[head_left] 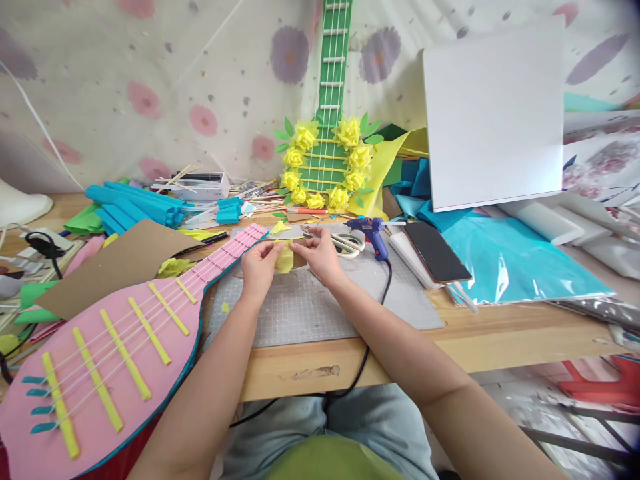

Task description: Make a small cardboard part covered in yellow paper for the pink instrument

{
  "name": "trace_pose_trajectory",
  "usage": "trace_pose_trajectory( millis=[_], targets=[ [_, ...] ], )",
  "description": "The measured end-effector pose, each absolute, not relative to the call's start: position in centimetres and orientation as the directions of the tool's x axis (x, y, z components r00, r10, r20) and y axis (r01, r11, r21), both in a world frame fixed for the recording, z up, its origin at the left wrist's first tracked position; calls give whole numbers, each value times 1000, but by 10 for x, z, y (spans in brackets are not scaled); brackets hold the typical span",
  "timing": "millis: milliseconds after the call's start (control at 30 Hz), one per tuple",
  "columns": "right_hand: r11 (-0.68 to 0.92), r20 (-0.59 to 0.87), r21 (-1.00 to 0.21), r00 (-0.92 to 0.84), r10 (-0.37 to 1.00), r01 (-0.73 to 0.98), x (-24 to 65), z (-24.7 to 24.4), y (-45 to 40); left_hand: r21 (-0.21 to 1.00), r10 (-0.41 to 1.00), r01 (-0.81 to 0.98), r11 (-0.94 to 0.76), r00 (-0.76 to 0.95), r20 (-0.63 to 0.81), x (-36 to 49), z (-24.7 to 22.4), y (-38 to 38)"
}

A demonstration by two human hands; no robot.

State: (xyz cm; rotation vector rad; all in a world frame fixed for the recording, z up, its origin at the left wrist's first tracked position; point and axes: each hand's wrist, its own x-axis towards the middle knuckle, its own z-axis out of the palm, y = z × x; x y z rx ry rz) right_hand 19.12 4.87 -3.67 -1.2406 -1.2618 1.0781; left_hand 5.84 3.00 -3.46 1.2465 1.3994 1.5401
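Between my two hands, above the cutting mat, is a small piece of yellow crepe paper (285,259). My left hand (259,268) pinches its left edge with thumb and fingertips. At the opposite edge, my right hand (320,255) has its thumb and fingers closed on the same piece. Beneath them lies the grey gridded cutting mat (310,320). A pair of scissors (353,244) with pale handles lies just beyond my right hand. The blue glue gun (373,235) rests to the right of the scissors, its black cable running down over the table edge.
A pink paper guitar (120,347) with yellow strips lies at left, its neck reaching the mat. At the back stands a green guitar (325,160) ringed with yellow paper flowers. A dark phone (437,252), blue wrapped paper (520,257) and a white board (495,113) are at right.
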Motion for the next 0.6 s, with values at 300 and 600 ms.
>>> trace_pose_trajectory(
  millis=[300, 600],
  targets=[
    [106, 107, -994, 52, 993, 14, 194, -33, 47, 998, 967, 4, -70, -243, 69, 56, -26, 30],
    [95, 92, -995, -82, 992, 34, 198, -26, 42, 992, 939, 115, -49, -334, 85, 51, -23, 27]
  ],
)
